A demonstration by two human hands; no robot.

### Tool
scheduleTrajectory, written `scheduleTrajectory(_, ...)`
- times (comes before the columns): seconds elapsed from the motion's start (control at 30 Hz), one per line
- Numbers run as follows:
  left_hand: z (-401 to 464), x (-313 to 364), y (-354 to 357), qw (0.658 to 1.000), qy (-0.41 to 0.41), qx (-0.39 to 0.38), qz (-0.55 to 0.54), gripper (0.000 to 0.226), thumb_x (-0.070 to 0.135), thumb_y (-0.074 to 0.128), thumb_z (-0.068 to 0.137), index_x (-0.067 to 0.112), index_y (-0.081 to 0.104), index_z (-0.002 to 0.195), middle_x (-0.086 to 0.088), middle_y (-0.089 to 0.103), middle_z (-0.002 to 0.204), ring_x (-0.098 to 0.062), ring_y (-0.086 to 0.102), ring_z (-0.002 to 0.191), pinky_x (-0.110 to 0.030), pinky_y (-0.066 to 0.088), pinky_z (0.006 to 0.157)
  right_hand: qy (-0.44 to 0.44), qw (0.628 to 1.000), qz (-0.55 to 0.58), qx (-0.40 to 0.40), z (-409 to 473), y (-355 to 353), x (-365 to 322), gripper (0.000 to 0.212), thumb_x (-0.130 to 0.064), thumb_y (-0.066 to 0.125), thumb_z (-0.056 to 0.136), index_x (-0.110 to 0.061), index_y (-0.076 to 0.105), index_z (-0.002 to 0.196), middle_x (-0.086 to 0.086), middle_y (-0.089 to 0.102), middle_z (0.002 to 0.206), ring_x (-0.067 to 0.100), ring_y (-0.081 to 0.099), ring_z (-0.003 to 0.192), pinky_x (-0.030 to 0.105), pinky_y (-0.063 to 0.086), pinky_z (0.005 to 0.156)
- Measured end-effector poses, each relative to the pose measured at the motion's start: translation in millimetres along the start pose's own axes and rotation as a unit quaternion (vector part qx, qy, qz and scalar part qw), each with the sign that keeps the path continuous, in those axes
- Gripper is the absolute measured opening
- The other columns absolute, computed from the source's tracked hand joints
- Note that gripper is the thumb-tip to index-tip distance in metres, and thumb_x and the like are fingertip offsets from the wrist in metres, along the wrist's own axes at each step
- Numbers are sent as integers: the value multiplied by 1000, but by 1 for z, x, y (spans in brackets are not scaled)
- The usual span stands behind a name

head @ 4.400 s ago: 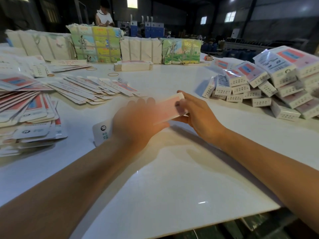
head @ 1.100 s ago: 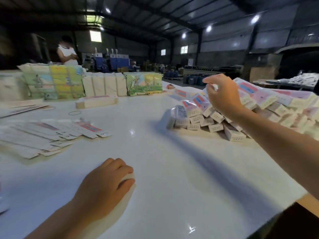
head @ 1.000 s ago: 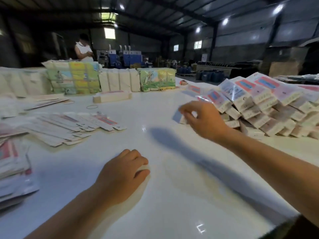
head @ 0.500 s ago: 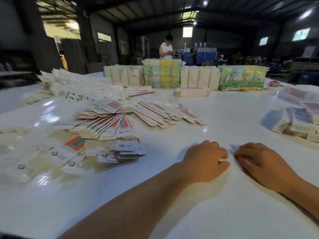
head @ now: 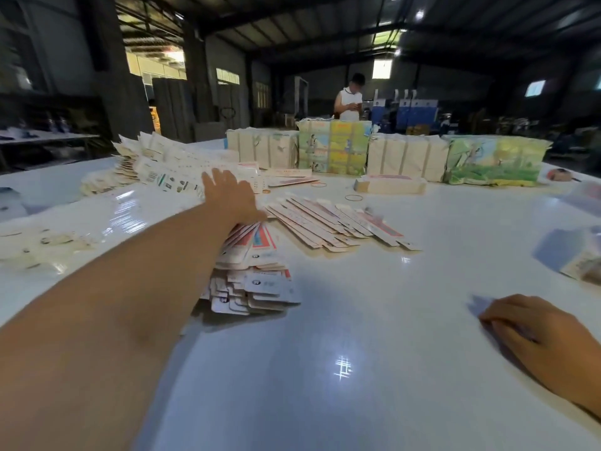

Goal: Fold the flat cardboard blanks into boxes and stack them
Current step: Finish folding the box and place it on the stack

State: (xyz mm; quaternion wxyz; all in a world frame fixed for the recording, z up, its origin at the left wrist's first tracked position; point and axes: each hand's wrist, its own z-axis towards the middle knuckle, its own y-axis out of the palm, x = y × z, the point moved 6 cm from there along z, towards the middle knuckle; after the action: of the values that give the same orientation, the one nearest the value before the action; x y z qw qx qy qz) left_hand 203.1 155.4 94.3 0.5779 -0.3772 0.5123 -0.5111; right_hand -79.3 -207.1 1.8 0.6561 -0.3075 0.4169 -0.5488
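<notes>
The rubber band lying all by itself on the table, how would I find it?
Start at the colourful picture packs along the white table's far edge. Come nearer, past the long pale box. The rubber band lies alone, a thin brownish ring just left of that box.

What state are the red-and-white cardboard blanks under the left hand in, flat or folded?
Flat. The red-and-white cardboard blanks lie fanned in an overlapping pile on the white table; none stands as a box.

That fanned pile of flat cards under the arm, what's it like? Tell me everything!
The fanned pile of flat white cardboard blanks lies on the glossy white table. The blanks overlap like spread playing cards, with red and blue printed panels and rounded tabs at the near ends. The left hand reaches over its far end, fingers spread.
</notes>
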Motion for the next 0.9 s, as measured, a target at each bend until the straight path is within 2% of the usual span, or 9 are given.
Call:
scheduleTrajectory(0.1, 5, -17, 33, 994, -62, -84, -43, 93, 83, 39, 73, 22, 31, 144, -12, 29, 151, -38, 25, 137, -63, 3, 108, -2, 1000, -7, 16, 1, -3, -2, 21, 4, 68, 77, -15, 75, 80, -1, 69, 87, 28, 64, 77, 4, 33, 78)
scheduleTrajectory(0.27, 7, -19, 36, 991, -68, -57, -101, 83, 77, 44, 76, 20, 41, 137, -12, 41, 141, -35, 36, 130, -59, 11, 109, -7, 1000, -11, 21, 0, -4, -2, 18, -13, 57, 76, -18, 74, 80, -1, 69, 87, 27, 64, 76, 7, 34, 78)
scheduleTrajectory(0.33, 8, -24, 30, 981, -77, -66, -167, 77, 71, 53, 76, 16, 46, 130, -14, 48, 134, -34, 43, 122, -55, 22, 107, -5, 1000, -6, 23, -1, -4, -2, 20, -15, 55, 74, -17, 74, 80, 1, 70, 89, 28, 64, 77, 8, 35, 78)
scheduleTrajectory(0.4, 9, -31, 24, 961, -85, -70, -253, 63, 60, 63, 75, 12, 51, 115, -13, 54, 119, -30, 51, 103, -44, 41, 92, -7, 999, -7, 31, 0, -6, -4, 16, -11, 59, 74, -16, 74, 79, 4, 70, 88, 30, 65, 77, 8, 34, 78)
scheduleTrajectory(0.47, 8, -40, 18, 950, -95, -67, -290, 48, 50, 67, 77, 11, 48, 97, -13, 55, 110, -27, 51, 88, -37, 43, 75, -9, 999, -7, 34, 0, -6, -7, 15, -1, 66, 75, -15, 73, 76, 5, 70, 84, 32, 64, 74, 8, 35, 75)
scheduleTrajectory(0.53, 4, -50, 6, 961, -118, -37, -249, 48, 55, 59, 81, 10, 48, 96, -15, 55, 116, -32, 51, 98, -44, 43, 89, -6, 1000, -1, 23, 0, -6, -9, 22, 8, 70, 74, -14, 73, 75, 5, 69, 82, 32, 64, 74, 19, 41, 73)
scheduleTrajectory(0.63, -5, -55, -24, 969, -173, 48, -168, 65, 61, 48, 85, 12, 45, 127, -22, 40, 138, -41, 32, 129, -58, 21, 109, -2, 1000, 8, 22, -1, -11, -15, 19, 8, 68, 77, -11, 73, 75, 7, 69, 84, 31, 62, 77, 31, 43, 70)
scheduleTrajectory(0.77, -28, -5, -72, 969, -125, 141, -159, 72, 62, 47, 86, 14, 36, 138, -24, 30, 143, -41, 25, 133, -54, 18, 110, -3, 999, 10, 32, -2, -16, -20, 16, -2, 61, 86, -5, 71, 74, 9, 68, 81, 27, 58, 76, 23, 33, 69)
scheduleTrajectory(0.9, -50, 50, -99, 985, -54, 163, 22, 59, 49, 53, 88, 16, 42, 134, -23, 30, 144, -40, 25, 133, -54, 15, 111, 2, 1000, 24, 17, -3, -16, -20, 19, -9, 57, 89, -8, 71, 77, 8, 66, 84, 24, 55, 78, 25, 37, 72)
